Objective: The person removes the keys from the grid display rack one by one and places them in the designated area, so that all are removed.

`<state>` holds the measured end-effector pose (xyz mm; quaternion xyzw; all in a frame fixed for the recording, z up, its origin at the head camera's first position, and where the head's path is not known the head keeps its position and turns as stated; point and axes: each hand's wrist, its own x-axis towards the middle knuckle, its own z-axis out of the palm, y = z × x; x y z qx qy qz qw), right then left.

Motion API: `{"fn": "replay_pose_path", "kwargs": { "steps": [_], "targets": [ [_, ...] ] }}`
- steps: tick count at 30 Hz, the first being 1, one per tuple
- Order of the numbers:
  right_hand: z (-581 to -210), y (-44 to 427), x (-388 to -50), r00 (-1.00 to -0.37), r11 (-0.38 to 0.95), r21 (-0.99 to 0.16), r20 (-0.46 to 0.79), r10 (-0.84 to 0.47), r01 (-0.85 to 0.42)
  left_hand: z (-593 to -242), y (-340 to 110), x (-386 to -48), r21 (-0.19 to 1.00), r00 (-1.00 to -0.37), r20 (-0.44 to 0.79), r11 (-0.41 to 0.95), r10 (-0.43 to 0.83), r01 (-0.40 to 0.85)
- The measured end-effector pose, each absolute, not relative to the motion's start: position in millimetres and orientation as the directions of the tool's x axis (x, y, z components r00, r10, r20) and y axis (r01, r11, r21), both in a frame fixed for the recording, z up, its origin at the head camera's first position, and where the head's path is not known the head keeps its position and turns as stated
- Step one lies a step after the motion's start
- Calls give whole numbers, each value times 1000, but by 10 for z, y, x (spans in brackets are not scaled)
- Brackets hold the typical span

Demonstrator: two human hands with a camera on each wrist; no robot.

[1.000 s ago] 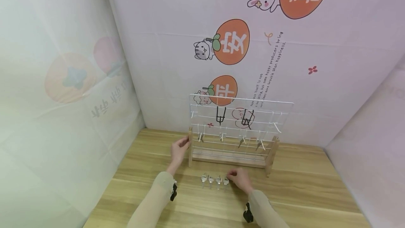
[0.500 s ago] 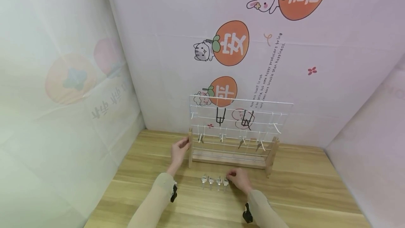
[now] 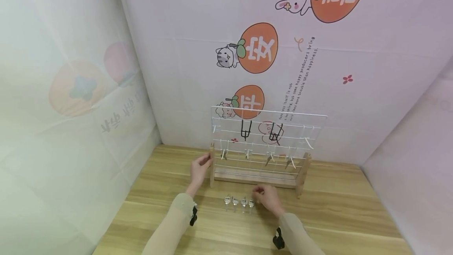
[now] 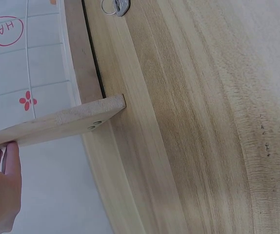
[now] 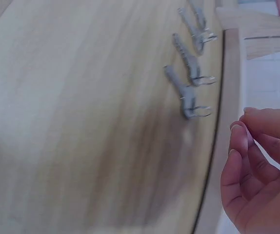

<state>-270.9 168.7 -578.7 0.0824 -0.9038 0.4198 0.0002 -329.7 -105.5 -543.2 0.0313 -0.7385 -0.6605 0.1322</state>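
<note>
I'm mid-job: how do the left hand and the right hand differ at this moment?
The left hand touches the left wooden post; the right hand has its fingertips together, with nothing visible between them. The right hand is close beside the row of keys; the left hand is farther from them. Both are bare, extend from light sleeves and show no key in their fingers.
</note>
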Motion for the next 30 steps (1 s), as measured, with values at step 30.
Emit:
{"fn": "replay_pose_path", "kwargs": {
  "steps": [30],
  "targets": [
    [-5158,1119,-2803,-951,539,-793,303,-57,-285,-5418,-1065,-3289,981,-959,174,128,-225,148]
  ]
}}
